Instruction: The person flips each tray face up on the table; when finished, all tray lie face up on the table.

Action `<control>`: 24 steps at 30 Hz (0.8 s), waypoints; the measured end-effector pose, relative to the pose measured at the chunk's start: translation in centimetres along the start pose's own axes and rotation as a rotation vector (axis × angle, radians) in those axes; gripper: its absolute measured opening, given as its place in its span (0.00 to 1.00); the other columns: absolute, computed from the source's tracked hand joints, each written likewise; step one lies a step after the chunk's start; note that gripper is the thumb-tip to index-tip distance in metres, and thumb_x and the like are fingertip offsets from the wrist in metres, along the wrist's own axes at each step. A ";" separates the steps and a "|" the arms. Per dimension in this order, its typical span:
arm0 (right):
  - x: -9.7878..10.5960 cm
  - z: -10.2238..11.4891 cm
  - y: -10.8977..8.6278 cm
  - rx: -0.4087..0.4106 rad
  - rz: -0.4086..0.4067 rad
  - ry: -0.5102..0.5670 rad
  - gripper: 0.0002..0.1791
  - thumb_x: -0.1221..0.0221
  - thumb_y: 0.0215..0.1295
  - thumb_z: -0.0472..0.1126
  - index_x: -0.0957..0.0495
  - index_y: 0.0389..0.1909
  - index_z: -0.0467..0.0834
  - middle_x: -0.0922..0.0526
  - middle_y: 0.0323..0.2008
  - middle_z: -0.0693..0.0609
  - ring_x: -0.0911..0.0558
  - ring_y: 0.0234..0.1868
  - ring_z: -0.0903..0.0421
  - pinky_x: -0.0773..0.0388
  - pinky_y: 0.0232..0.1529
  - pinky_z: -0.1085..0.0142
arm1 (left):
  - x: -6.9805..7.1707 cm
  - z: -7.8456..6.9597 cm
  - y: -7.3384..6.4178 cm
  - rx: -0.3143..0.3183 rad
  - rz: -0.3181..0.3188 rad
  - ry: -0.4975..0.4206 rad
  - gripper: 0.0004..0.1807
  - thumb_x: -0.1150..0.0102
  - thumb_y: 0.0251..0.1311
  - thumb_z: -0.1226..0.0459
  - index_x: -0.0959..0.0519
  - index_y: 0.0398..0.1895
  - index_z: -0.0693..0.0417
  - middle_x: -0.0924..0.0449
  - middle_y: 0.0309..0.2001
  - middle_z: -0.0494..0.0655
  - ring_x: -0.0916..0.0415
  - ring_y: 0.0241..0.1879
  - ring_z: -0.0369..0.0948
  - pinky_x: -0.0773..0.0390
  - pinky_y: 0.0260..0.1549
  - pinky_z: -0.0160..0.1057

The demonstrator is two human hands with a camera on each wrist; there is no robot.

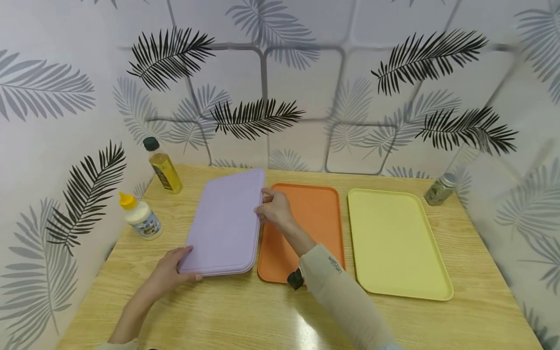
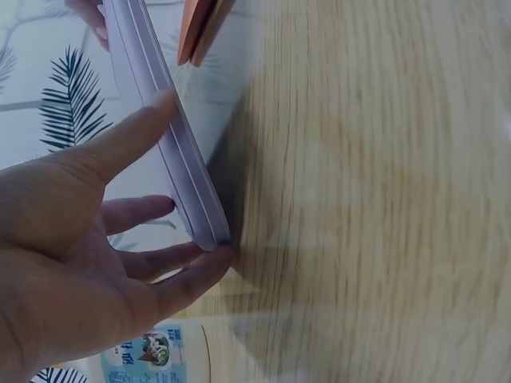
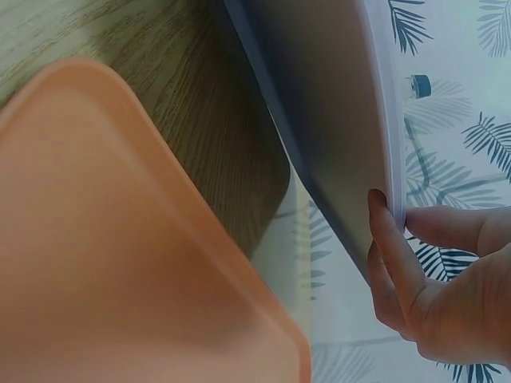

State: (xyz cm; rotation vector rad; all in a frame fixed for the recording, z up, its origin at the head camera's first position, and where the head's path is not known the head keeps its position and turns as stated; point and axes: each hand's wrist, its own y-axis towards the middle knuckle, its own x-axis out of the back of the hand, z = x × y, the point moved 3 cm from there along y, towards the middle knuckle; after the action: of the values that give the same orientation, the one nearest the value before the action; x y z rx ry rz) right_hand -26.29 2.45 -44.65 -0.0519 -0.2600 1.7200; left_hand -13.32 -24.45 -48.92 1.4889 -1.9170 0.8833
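A lilac tray [image 1: 225, 221] is tilted, its right side raised off the table; its doubled edge [image 2: 172, 132] in the left wrist view looks like two trays stacked. My left hand [image 1: 168, 272] grips the near left corner, thumb along the front edge and fingertips beneath. With thumb and fingers, my right hand [image 1: 276, 209] pinches the right edge toward the far end. In the right wrist view that pinch [image 3: 447, 279] shows clearly, with the tray's shaded underside [image 3: 319, 104] facing the camera. Right of the lilac tray, beneath my right forearm, lies an orange tray [image 1: 306, 204].
A yellow tray [image 1: 395, 243] lies on the right, with a small glass jar [image 1: 439, 189] behind it. At the left stand a bottle of yellow oil [image 1: 165, 170] and a white squeeze bottle [image 1: 142, 218] with a yellow cap. A patterned wall [image 1: 306, 82] borders the wooden table [image 1: 227, 316].
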 end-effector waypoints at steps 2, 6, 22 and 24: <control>0.0 0.1 -0.1 0.005 0.000 -0.001 0.37 0.38 0.54 0.22 0.35 0.68 0.36 0.28 0.49 0.35 0.19 0.24 0.54 0.17 0.37 0.49 | -0.2 0.0 -0.1 0.019 -0.005 0.016 0.49 0.26 0.47 0.53 0.39 0.67 0.72 0.41 0.62 0.78 0.41 0.60 0.72 0.36 0.57 0.65; 0.1 0.3 -0.3 0.000 -0.007 0.009 0.37 0.38 0.54 0.21 0.34 0.67 0.35 0.28 0.49 0.35 0.19 0.25 0.53 0.18 0.39 0.48 | -0.5 -0.4 -0.2 0.057 -0.011 0.020 0.50 0.25 0.46 0.54 0.40 0.68 0.71 0.43 0.62 0.78 0.43 0.60 0.74 0.38 0.57 0.67; 0.6 2.1 -1.2 0.067 0.070 -0.036 0.38 0.37 0.56 0.24 0.38 0.69 0.34 0.29 0.51 0.34 0.17 0.29 0.50 0.17 0.36 0.51 | -0.9 -1.6 -0.9 0.110 0.032 -0.078 0.49 0.28 0.51 0.57 0.43 0.69 0.74 0.46 0.66 0.78 0.47 0.64 0.71 0.42 0.62 0.64; 0.7 2.3 -1.2 0.064 0.078 -0.020 0.38 0.37 0.56 0.24 0.38 0.69 0.35 0.29 0.52 0.35 0.17 0.30 0.48 0.17 0.38 0.50 | -0.9 -1.9 -1.0 0.098 0.030 -0.081 0.48 0.29 0.52 0.58 0.44 0.68 0.75 0.46 0.65 0.78 0.47 0.64 0.71 0.42 0.62 0.64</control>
State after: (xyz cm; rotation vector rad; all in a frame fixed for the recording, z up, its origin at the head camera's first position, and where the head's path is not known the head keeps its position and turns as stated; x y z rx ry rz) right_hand -25.64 2.93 -42.11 0.0017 -0.2200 1.8056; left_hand -12.05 -22.66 -48.24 1.5789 -1.9838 0.9566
